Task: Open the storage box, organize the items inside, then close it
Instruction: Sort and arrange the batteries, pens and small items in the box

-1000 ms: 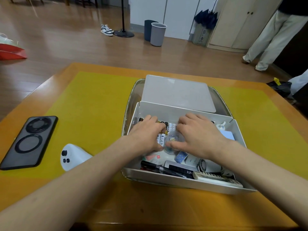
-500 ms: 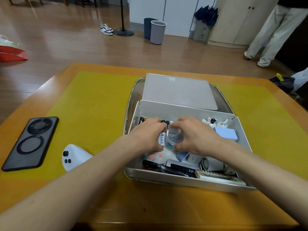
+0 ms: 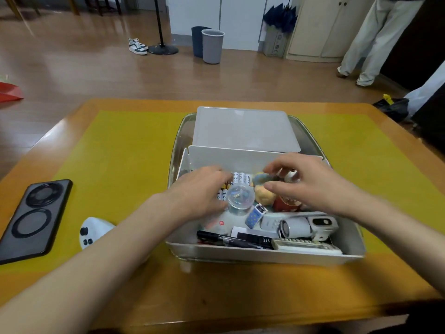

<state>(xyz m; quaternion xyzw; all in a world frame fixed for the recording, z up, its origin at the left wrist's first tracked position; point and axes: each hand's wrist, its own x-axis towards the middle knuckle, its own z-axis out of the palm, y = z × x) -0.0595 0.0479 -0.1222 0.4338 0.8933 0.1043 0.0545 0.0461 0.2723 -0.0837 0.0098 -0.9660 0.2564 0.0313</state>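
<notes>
Left hand grip: left hand lies palm down inside the storage box, fingers curled against a small clear round container; whether they actually clasp it cannot be told
Right hand grip: right hand hovers over the far right part of the box, fingers spread and loosely bent, holding nothing
Storage box: white, open, set on a clear tray in the middle of the yellow mat
Lid: lid lies flat on the tray just behind the box
Far side contents: white batteries in a row between the hands, a soft yellow toy beside the container
Near side contents: black marker along the front wall, a white cylindrical gadget to the right, a small blue dotted case between them
Outside the box: black phone at the left edge of the mat, white controller near the left forearm
</notes>
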